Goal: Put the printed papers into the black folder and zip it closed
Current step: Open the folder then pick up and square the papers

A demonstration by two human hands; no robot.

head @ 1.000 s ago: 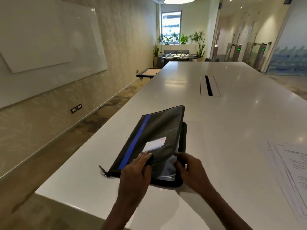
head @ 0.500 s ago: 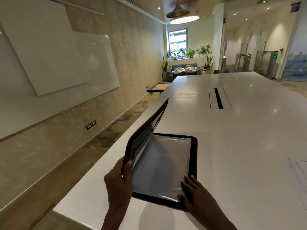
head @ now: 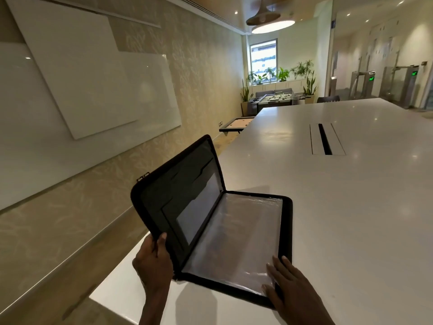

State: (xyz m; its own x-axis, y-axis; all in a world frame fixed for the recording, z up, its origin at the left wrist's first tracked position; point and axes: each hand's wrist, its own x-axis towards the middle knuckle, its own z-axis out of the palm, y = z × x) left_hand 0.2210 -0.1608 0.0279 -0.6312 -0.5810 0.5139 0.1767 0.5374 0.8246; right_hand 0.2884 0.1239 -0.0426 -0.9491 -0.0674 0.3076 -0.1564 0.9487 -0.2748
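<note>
Your left hand (head: 152, 261) grips the near edge of the raised cover of the black zip-around fabric folder (head: 187, 207), thumb on the inside, the other fingers hidden behind. Right of it, your right hand (head: 289, 285) lies flat, fingers straight, on the clear plastic sleeve (head: 236, 235) of the half lying on the long white table (head: 351, 207). The pockets inside the cover are too dark to make out.

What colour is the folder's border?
Black, framing a clear plastic sleeve; the folder shows best in the head view.
</note>
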